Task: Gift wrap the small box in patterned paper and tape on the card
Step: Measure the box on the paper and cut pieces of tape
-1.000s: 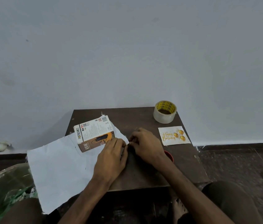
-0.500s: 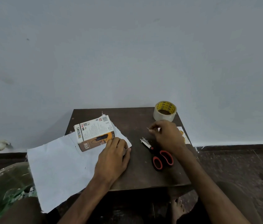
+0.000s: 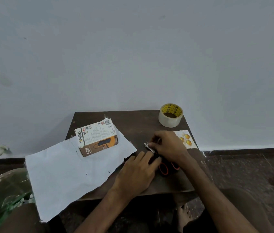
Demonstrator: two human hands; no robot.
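R hand (image 3: 168,147): fingers curled at blade tip of red-handled scissors (image 3: 164,169), grip unclear. L hand (image 3: 138,173) lies flat on them. Small white-brown cardboard box (image 3: 97,137) sits on white paper sheet (image 3: 62,174), centre-left of dark wooden surface (image 3: 141,121).

The small box (image 3: 97,137), white on top with brown and orange sides printed "PORTRONICS" and "65W", lies flat near the table's left edge, on the far corner of the paper; the paper (image 3: 62,174) lies white side up, overhanging the table's left edge and near-left corner; the card (image 3: 187,140), white with gold balloons, lies partly hidden at the right edge; the clear tape roll (image 3: 170,115), yellow-cored, lies flat in the far-right corner; the scissors (image 3: 164,169) show only red handle loops.
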